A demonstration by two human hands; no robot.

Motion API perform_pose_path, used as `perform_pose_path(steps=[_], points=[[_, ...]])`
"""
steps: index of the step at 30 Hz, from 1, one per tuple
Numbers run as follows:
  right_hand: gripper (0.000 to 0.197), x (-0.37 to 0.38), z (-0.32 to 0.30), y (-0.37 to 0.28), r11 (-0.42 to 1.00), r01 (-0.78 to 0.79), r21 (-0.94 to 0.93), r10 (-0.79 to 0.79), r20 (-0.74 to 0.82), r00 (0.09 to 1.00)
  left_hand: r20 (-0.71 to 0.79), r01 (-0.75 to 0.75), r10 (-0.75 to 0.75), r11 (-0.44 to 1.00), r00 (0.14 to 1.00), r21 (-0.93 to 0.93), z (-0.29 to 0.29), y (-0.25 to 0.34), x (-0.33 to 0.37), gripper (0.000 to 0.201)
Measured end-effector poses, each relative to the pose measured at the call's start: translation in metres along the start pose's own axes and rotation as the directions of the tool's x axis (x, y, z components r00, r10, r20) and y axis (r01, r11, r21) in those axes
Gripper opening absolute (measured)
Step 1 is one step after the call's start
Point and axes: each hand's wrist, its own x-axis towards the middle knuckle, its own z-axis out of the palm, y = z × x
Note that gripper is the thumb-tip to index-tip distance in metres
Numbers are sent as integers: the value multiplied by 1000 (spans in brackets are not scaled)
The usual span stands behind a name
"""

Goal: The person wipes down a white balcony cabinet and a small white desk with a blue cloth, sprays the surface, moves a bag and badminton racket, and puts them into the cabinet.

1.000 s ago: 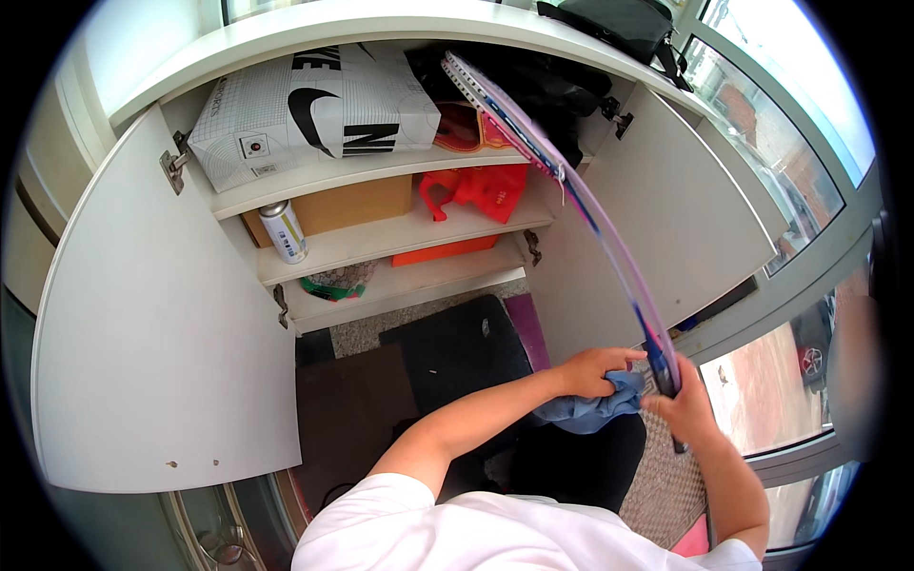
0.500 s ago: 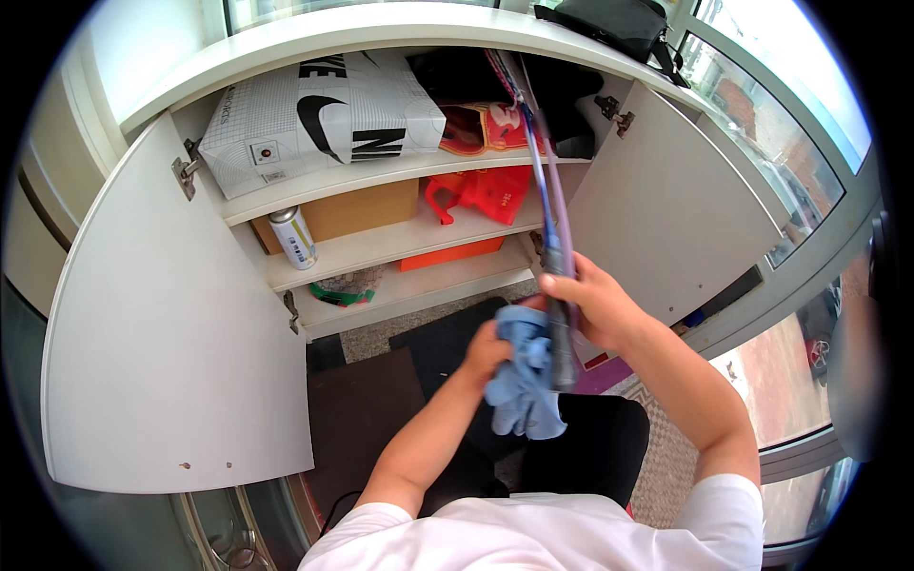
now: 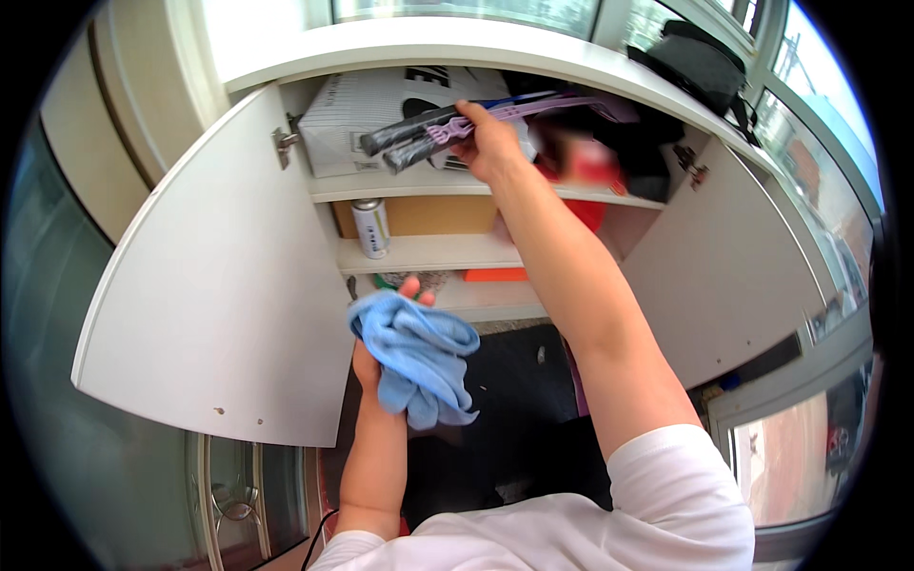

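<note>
My right hand (image 3: 490, 143) is closed around two rackets (image 3: 409, 133) with dark grey grips and blue and purple shafts. It reaches into the top shelf of a white cabinet, grips pointing left, in front of a white printed box (image 3: 347, 109). The racket heads are partly hidden among dark things deeper in the shelf. Lower down, before the cabinet, a crumpled light blue cloth (image 3: 419, 347) lies over my left hand (image 3: 366, 365), which holds it from beneath. A few fingertips stick out past the cloth; the remaining fingers are covered.
Both cabinet doors, left (image 3: 224, 295) and right (image 3: 728, 252), stand swung outward. A spray can (image 3: 371, 228) and a cardboard box (image 3: 433, 215) occupy the middle shelf. An orange flat item (image 3: 495, 275) lies below. On the cabinet top rests a black bag (image 3: 690, 62).
My right hand has carried the rackets from near my lap up to the top shelf, grips now leftward. My left hand has moved left with the cloth, apart from the rackets. The view has shifted.
</note>
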Motion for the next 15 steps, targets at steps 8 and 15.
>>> perform_pose_path(steps=[8,15], points=[[31,65,38,-32,947,-22,-322,40,49,998,-89,-31,35,999,995,37,-44,13,-54,55],[42,131,14,-21,578,360,-733,-281,235,930,-100,56,-57,998,993,-4,-48,19,-58,54]])
